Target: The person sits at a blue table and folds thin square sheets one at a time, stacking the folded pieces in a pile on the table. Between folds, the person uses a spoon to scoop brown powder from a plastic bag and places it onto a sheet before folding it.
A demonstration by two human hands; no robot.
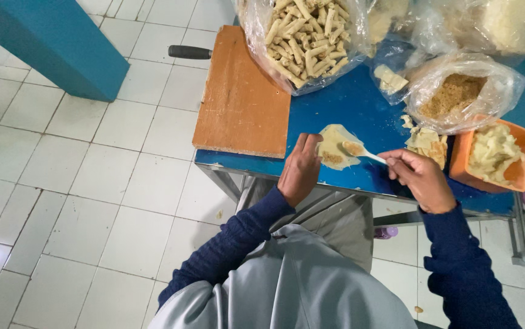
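A pale, thin wrapper sheet [334,139] lies on the blue table [347,106] near its front edge, with a bit of brownish filling [333,158] on it. My left hand [300,172] rests on the wrapper's left edge, fingers together and pressing it down. My right hand [418,178] grips a white spoon [363,152] whose bowl carries filling over the wrapper.
An orange-brown cutting board [242,97] lies at the table's left, a black handle [189,52] sticking out behind it. Clear bags hold rolled sticks [304,36] and brown filling [451,94]. An orange tub [515,176] of pale pieces and stacked wrappers [427,143] stand right.
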